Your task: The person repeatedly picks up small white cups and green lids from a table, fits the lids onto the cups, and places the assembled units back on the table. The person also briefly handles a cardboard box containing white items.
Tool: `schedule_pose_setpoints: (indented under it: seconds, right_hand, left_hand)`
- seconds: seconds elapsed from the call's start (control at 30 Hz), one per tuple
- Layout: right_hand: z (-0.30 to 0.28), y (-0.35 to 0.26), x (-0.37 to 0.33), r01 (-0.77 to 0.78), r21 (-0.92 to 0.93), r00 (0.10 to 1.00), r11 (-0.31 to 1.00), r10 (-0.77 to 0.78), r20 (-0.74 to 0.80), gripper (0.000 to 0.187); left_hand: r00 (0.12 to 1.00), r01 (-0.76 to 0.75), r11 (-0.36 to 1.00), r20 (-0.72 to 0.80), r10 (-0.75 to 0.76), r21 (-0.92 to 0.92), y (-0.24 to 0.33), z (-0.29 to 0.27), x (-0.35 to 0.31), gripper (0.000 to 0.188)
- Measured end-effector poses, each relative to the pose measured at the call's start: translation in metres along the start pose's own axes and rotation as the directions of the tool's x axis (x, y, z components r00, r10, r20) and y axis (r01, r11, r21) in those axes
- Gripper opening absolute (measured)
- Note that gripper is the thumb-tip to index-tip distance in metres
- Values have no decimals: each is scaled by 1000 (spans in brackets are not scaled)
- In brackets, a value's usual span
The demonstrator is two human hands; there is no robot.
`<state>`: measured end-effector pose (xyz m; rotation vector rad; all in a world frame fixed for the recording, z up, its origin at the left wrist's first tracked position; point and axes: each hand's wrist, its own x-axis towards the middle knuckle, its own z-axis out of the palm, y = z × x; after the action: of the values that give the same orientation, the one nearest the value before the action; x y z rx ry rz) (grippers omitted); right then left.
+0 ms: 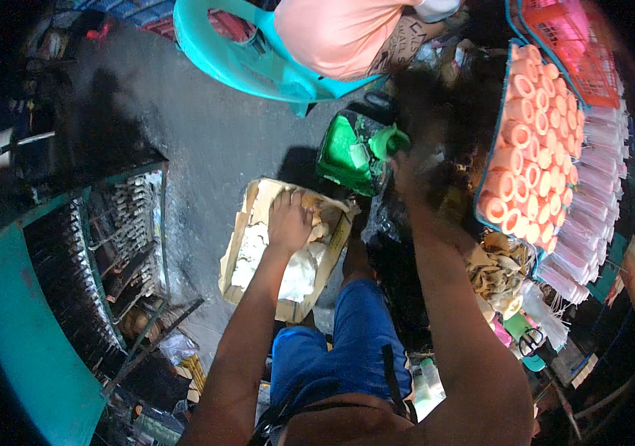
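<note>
A worn cardboard box stands on the floor before my legs, with white lumpy material and some tan pieces in it. My left hand reaches into its far side, fingers stretched over the contents; anything under the fingertips is hidden. Beyond the box, to the right, sits a squarish dark container, bright green inside. At its right side my right hand, dark and partly in shadow, is closed on a small green cup, which tilts toward the container.
A person sits on a turquoise plastic chair ahead. To the right, a tray holds rows of peach-coloured cylinders, with clear plastic-wrapped bundles beside it and a red crate behind. A green-framed rack stands at left.
</note>
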<state>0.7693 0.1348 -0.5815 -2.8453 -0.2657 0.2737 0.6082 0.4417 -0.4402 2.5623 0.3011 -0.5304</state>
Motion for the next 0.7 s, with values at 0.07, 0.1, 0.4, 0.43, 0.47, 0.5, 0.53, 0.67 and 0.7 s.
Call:
schedule_pose_setpoints:
  seconds: [0.07, 0.1, 0.4, 0.43, 0.47, 0.5, 0.53, 0.67, 0.7]
  right_hand:
    - [-16, 1, 9, 29, -33, 1000, 999, -29, -7, 27]
    - [-18, 8, 13, 14, -33, 1000, 999, -15, -19, 26]
    - [-55, -125, -32, 139, 142, 990, 980, -137, -23, 21]
    - [-48, -138, -30, 135, 134, 991, 982, -135, -15, 21]
    - [-39, -144, -29, 122, 135, 992, 983, -119, -29, 22]
    - [-24, -149, -27, 112, 141, 993, 984, -107, -44, 23]
    - [-12, -153, -24, 102, 147, 994, 984, -94, -59, 25]
    - [20, -157, -14, 38, 122, 997, 992, -30, -68, 26]
    - [19, -159, -10, 36, 106, 998, 994, -31, -50, 26]
  left_hand:
    - [996, -28, 983, 83, 13, 182, -19, 18, 11, 62]
    - [997, -49, 971, 76, 32, 233, -27, 24, 14, 64]
    - [990, -31, 967, 139, -4, 252, -48, 39, 27, 70]
    - [990, -20, 974, 139, -12, 227, -46, 39, 29, 70]
    - [990, -8, 979, 138, -20, 203, -44, 38, 30, 69]
    - [990, 7, 984, 135, -32, 180, -45, 38, 30, 69]
    - [994, 4, 984, 103, -23, 180, -47, 40, 30, 68]
    - [997, 1, 976, 70, -16, 216, -47, 44, 34, 60]
    - [996, 5, 972, 87, -26, 235, -46, 43, 34, 59]
